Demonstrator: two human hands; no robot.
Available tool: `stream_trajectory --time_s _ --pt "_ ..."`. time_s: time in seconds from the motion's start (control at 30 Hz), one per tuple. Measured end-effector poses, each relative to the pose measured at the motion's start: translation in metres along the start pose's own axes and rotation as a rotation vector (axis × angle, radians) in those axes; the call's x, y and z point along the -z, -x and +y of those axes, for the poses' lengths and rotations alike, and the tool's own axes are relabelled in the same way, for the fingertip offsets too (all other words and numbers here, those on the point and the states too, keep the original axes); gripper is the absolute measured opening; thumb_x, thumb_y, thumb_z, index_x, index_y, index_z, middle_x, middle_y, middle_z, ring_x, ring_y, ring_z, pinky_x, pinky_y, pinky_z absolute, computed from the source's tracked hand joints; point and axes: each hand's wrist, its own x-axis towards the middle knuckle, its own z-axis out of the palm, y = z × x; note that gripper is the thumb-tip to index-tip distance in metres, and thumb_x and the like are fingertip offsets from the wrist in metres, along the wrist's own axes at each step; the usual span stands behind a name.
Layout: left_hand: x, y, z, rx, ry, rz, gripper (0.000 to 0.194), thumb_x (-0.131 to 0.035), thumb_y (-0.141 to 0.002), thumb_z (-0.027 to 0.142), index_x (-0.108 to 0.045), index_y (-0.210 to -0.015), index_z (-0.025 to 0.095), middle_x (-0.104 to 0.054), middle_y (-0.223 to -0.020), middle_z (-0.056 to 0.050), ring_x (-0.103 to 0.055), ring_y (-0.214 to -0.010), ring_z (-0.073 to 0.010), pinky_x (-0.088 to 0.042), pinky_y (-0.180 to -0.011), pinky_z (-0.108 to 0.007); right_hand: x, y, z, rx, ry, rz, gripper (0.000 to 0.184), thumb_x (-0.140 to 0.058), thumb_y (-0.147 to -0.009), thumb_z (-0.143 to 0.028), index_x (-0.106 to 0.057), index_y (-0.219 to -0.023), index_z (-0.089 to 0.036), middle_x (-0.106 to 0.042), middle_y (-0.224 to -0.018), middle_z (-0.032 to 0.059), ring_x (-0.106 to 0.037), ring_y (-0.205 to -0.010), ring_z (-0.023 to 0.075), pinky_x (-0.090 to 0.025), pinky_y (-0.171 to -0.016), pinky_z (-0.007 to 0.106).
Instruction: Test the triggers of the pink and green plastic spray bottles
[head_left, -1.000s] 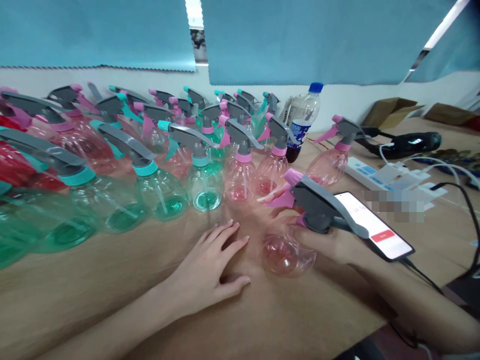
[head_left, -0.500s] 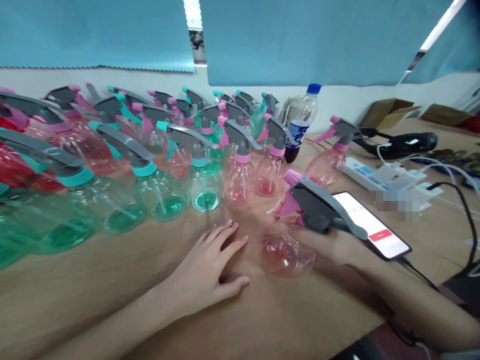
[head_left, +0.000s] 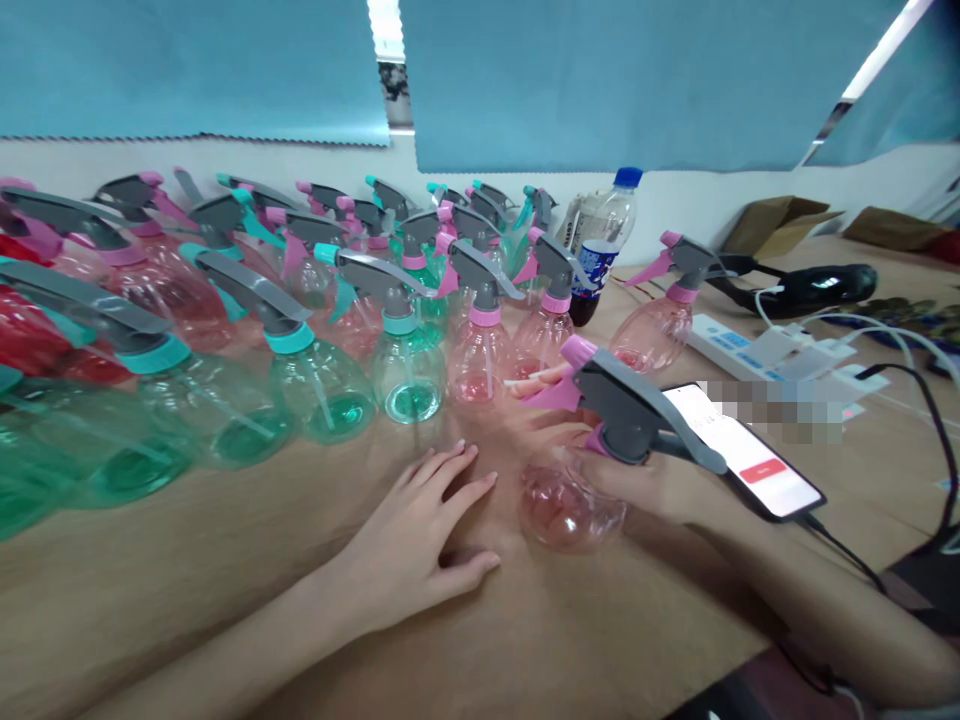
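Observation:
My left hand (head_left: 420, 530) lies palm down on the brown tabletop (head_left: 480, 640), fingers spread, with nothing in it. Just to its right is a clear pink spray bottle (head_left: 570, 505) with a grey and pink trigger head. My right hand (head_left: 630, 480) holds this bottle round the neck. Its thumb crosses the front, and its fingers reach out behind the pink trigger, pointing left. The bottle's base is at table level. Beyond my fingers stand two pink spray bottles (head_left: 480, 360) and a green spray bottle (head_left: 409, 375).
Rows of green and pink spray bottles (head_left: 322, 390) fill the left and back. A cola bottle (head_left: 600, 245) and another pink spray bottle (head_left: 656, 320) stand behind. To the right are a lit phone (head_left: 765, 470), a power strip (head_left: 724, 345) with cables, and a black device (head_left: 825, 290).
My right hand's fingers have straightened behind the trigger, where they were curled before. The bottle in it has shifted slightly left. My left hand has stayed in place.

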Motion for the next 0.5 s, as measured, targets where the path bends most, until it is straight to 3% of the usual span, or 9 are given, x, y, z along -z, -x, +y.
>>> stream_trajectory --time_s 0.33,0.5 --pt "0.000 0.000 -0.001 0.006 0.011 -0.003 0.061 -0.059 -0.084 0.047 -0.046 -0.136 0.017 -0.034 -0.148 -0.015 -0.029 -0.136 -0.0337 -0.029 -0.106 -0.054 0.002 -0.004 -0.003 0.028 0.132 -0.037 0.018 -0.060 -0.079 -0.039 -0.068 -0.073 -0.024 -0.071 -0.094 0.0044 -0.067 -0.093 0.0243 -0.054 -0.086 0.046" --pt "0.000 -0.001 0.001 0.018 0.023 0.000 0.061 -0.059 -0.084 0.046 -0.046 -0.136 0.019 -0.034 -0.148 -0.015 -0.031 -0.135 -0.0349 -0.029 -0.106 -0.055 0.005 -0.002 -0.005 0.014 0.162 -0.039 0.027 -0.064 -0.077 -0.049 -0.070 -0.088 -0.025 -0.071 -0.085 0.0032 -0.067 -0.088 0.0233 -0.057 -0.080 0.040"
